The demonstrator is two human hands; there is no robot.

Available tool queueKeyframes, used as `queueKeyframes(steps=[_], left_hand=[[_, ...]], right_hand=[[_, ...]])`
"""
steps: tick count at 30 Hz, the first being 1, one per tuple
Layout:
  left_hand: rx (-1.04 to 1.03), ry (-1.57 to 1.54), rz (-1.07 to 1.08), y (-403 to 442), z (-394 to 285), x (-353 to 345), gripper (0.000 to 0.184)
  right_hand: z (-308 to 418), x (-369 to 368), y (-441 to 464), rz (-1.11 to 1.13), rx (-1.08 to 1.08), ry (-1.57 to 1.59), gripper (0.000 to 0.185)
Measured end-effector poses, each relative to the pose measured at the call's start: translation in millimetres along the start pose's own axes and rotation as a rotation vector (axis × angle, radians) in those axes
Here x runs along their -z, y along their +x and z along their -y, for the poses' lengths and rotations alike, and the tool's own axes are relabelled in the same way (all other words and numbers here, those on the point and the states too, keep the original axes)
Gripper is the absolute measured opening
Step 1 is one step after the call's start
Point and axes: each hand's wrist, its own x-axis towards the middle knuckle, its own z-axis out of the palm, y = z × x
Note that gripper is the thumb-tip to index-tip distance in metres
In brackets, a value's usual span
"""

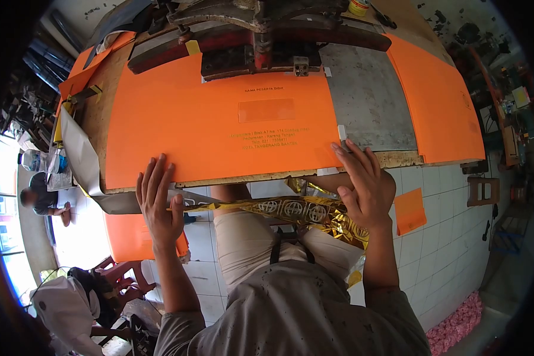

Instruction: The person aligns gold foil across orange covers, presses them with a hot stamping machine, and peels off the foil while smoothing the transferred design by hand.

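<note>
A large orange sheet (178,118) with gold lettering and a small rectangular panel lies flat under the dark metal press (261,35). My left hand (159,199) rests at its lower left edge, fingers extended and spread. At the lower right corner, my right hand (362,184) lies with fingers apart, fingertips beside a small white tab (342,132). Used gold foil (296,207) with cut-out emblems hangs between my hands, below the table edge. Neither hand grips anything visible.
More orange sheets (439,107) lie to the right, past a grey metal plate (371,89). An orange piece (410,211) is on the tiled floor. At lower left are a red stool (124,276) and a person in white (65,302); another person (44,196) is farther back.
</note>
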Motion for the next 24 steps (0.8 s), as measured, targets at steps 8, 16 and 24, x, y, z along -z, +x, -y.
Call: queueKeyframes(steps=[8,16,24], left_hand=[[-0.025,0.008,-0.022,-1,0,-1,0.053],[0.003,0.022,-0.102,-8,6,-13,0.053],[0.065,0.022,-0.137,-14,8,-22,0.052]], right_hand=[[-4,-4,-2,-0.022,0.002,-0.029,0.057],[-15,-14,-6,-0.089,0.017,-0.059,0.057],[-23,-28,-11,-0.131,0.023,-0.14,0.06]])
